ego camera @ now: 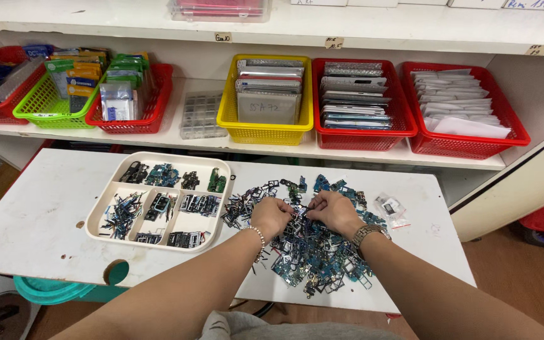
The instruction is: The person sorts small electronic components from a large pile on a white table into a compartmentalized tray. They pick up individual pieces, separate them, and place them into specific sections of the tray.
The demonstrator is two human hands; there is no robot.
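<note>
A pile of small phone circuit boards and metal frames lies on the white table. Both my hands are over the pile's upper middle. My left hand, with a bead bracelet at the wrist, and my right hand, with a wristwatch, pinch one small dark part between their fingertips. A cream sorting tray with several compartments of sorted boards and parts sits to the left of my hands.
A small clear plastic bag lies right of the pile. The shelf behind holds red, green and yellow baskets of packaged parts and a clear compartment box. A round hole is in the table's front edge.
</note>
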